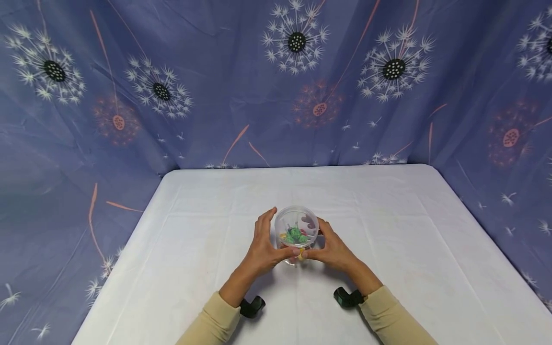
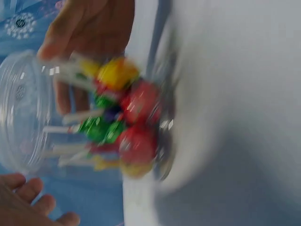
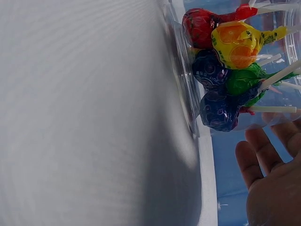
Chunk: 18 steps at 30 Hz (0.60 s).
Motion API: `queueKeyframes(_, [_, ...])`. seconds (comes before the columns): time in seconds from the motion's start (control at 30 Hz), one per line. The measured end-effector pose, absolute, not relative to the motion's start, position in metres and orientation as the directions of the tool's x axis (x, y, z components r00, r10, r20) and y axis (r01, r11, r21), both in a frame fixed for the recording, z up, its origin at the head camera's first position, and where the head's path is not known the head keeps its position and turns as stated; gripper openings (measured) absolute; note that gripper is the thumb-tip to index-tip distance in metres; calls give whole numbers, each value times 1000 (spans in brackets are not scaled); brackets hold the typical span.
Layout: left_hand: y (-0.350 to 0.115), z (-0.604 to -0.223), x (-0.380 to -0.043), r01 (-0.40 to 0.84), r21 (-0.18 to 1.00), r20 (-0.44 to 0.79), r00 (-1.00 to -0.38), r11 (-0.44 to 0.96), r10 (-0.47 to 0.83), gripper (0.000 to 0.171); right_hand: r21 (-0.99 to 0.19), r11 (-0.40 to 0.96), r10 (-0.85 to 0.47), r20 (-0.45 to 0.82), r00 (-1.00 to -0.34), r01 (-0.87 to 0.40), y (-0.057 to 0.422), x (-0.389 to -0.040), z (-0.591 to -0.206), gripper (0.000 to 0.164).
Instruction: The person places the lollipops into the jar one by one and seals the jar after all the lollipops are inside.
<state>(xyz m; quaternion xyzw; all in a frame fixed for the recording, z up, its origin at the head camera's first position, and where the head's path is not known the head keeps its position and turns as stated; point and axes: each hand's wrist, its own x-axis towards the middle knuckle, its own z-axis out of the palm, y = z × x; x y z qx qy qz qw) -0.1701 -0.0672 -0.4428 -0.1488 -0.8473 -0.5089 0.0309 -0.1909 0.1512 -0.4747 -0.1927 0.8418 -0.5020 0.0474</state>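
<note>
A clear plastic jar (image 1: 296, 208) stands upright on the white table, between my two hands. Wrapped lollipops (image 3: 237, 44) in red, yellow, green and dark blue lie heads-down inside, their white sticks upward. My right hand (image 1: 332, 249) holds the jar's right side, thumb in front near the rim and fingers behind. On the other side my left hand (image 1: 263, 249) has its fingers spread upward beside the jar, its thumb at the front. In the left wrist view, which is blurred, the left fingers (image 2: 33, 190) look slightly apart from the jar.
A white cloth covers the table (image 1: 207, 206). Behind and at both sides hangs a blue curtain (image 1: 241, 96) printed with dandelions. Dark wrist cameras (image 1: 252, 306) sit under both forearms, close above the tabletop.
</note>
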Motion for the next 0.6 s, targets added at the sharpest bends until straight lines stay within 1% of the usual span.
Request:
queueKeyframes(0.17, [-56, -449, -165, 247, 873, 198, -967, 420, 157, 104, -864, 428, -364, 101, -926, -263, 152, -191, -474, 95])
queueKeyframes(0.27, [-55, -451, -165, 234, 879, 185, -970, 415, 155, 101, -862, 431, -367, 102, -925, -266, 152, -190, -475, 95])
queueKeyframes(0.47, [-63, -451, -175, 278, 870, 195, -953, 407, 233, 96, -871, 412, -369, 110, -923, -269, 153, -191, -476, 95])
queueKeyframes(0.6, [-74, -449, -184, 284, 874, 156, -932, 395, 326, 96, -874, 395, -381, 124, -916, -282, 153, -192, -477, 94])
